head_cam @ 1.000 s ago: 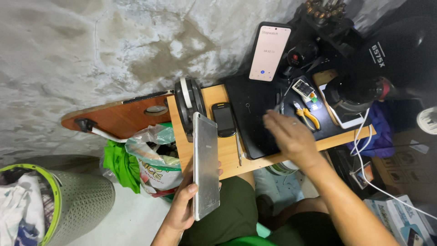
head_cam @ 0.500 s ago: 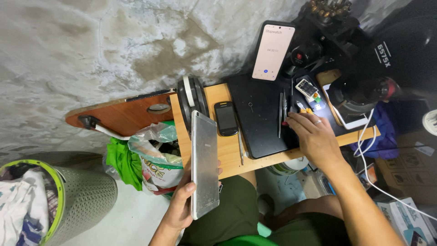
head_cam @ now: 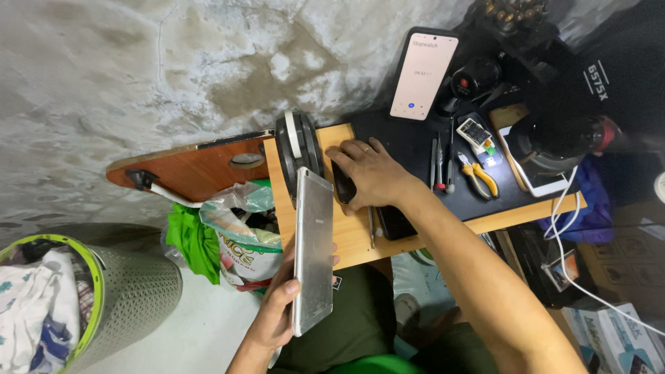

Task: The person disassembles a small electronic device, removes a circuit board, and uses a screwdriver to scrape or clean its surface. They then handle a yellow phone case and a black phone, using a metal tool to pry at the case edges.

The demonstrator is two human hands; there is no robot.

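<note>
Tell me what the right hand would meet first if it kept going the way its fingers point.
The right hand, resting on a dark phone, points toward the table's left end. It would likely meet the round black-and-white disc standing on edge there first, though depth is hard to judge.

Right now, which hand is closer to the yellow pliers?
The right hand. It rests on a dark phone on the table, a little left of the pliers. The left hand holds a silver tablet below the table edge.

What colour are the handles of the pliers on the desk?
Yellow handles on the small pliers, lying on the black mat; the head view shows them.
</note>
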